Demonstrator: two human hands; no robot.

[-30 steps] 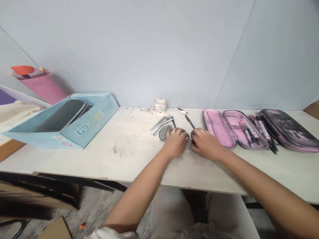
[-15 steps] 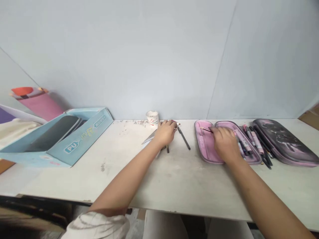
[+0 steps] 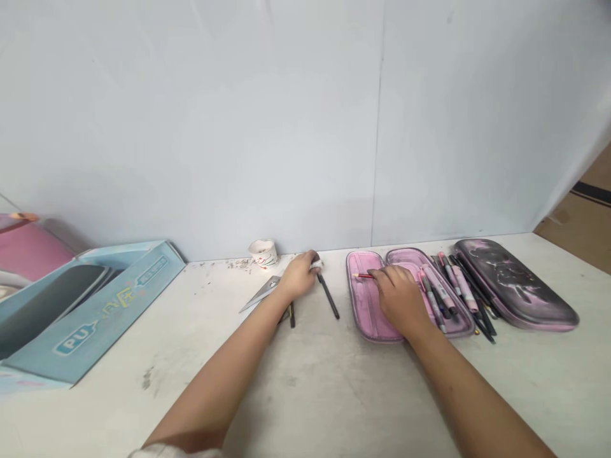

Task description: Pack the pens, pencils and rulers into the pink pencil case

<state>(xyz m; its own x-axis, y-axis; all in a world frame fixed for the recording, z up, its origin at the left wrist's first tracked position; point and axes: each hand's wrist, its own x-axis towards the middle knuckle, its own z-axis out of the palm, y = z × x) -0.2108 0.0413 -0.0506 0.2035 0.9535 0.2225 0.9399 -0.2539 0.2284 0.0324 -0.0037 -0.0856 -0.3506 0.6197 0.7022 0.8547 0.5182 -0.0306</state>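
While my right hand (image 3: 401, 298) has a red pencil (image 3: 365, 275) pinched over the left half of the open case (image 3: 363, 331), my left hand (image 3: 298, 275) is half curled at the eraser (image 3: 319, 263); can't tell from here if it's gripped. Pen (image 3: 328, 296) lies just beside the left fingertips. Rulers (image 3: 261, 294) sit partly hidden behind the left forearm. Markers (image 3: 439, 292) fill the case's right half. Closed case (image 3: 520, 286) farther right, cup (image 3: 264, 253) near the wall, blue box (image 3: 109, 312) far left, all on the table (image 3: 305, 394).
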